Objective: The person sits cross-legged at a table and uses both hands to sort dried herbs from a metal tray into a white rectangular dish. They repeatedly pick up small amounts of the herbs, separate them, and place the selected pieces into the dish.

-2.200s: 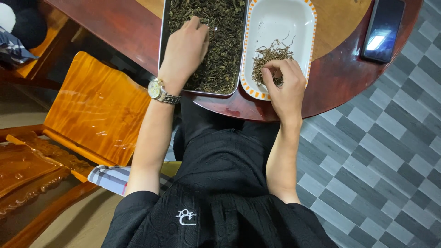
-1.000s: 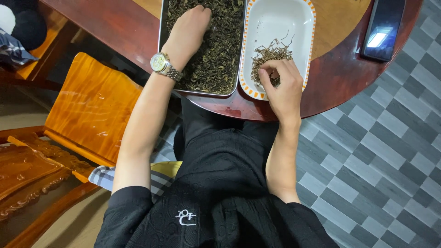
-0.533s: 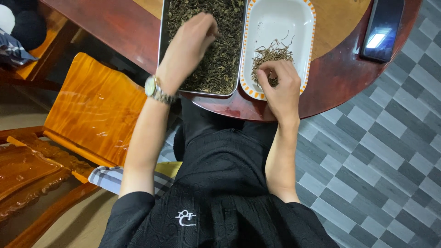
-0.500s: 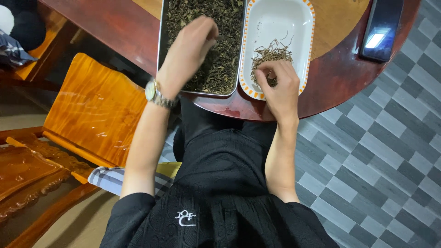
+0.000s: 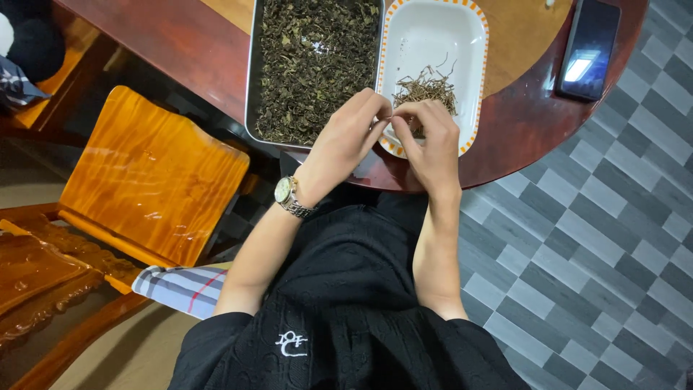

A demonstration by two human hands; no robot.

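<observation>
A metal tray (image 5: 250,87) full of dark dried leaves (image 5: 310,58) lies on the round wooden table (image 5: 520,123). Right of it stands a white dish with an orange rim (image 5: 433,29), holding a small heap of thin brown stems (image 5: 426,90). My left hand (image 5: 346,141), with a watch on its wrist, and my right hand (image 5: 433,144) meet over the near edge of the white dish. Their fingertips pinch together on a small stem, which is barely visible.
A dark phone (image 5: 588,47) with a lit screen lies on the table at the right. An orange wooden chair (image 5: 144,173) stands to my left, with a plaid cloth (image 5: 180,285) beside my lap. Grey tiled floor (image 5: 599,238) spreads on the right.
My left hand has left the tray of leaves and moved right to meet my right hand at the white dish's near edge. The right hand has lifted slightly off the stems.
</observation>
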